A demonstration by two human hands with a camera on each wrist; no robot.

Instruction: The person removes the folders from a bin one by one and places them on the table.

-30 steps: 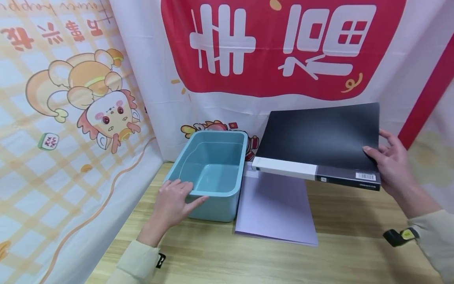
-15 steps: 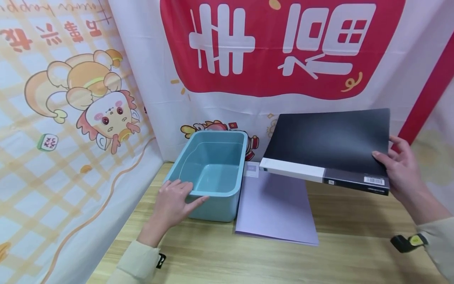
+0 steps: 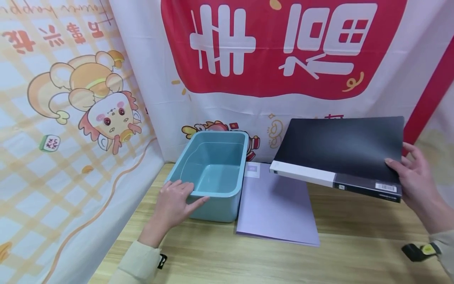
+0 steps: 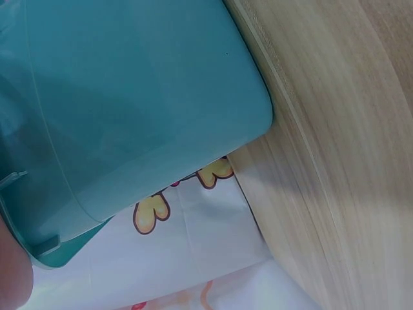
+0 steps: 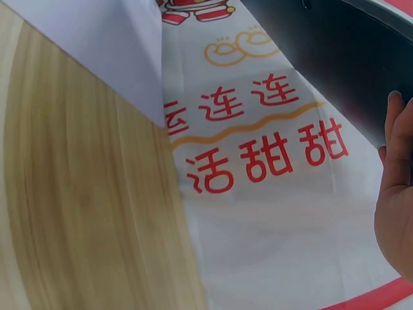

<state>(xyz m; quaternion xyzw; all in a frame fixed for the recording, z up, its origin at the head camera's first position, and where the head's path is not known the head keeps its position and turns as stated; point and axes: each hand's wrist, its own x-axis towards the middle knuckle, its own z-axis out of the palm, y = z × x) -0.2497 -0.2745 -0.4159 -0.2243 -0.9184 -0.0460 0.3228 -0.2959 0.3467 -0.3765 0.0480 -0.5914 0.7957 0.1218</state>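
A blue-green plastic bin [image 3: 216, 205] stands on the wooden table, its open top facing up. My left hand [image 3: 175, 203] grips the bin's near left rim, fingers over the edge and thumb along the outside. In the left wrist view the bin's wall [image 4: 148, 97] fills the upper left. My right hand [image 3: 420, 177] holds a black file folder [image 3: 344, 146] by its right edge, thumb on top. The folder is in the air, its white-and-black spine towards me. Below and left of it lies a lilac folder [image 3: 276, 213], beside the bin. The right wrist view shows the black folder's underside [image 5: 348, 58].
A wooden table [image 3: 248, 262] carries these things. Behind it hangs a white cloth [image 3: 156, 51] with a large red print. Another patterned cloth [image 3: 71, 165] covers the left side.
The black folder has moved right and slightly down in my right hand, baring more of the lilac folder with its label. My left hand and the bin have stayed put.
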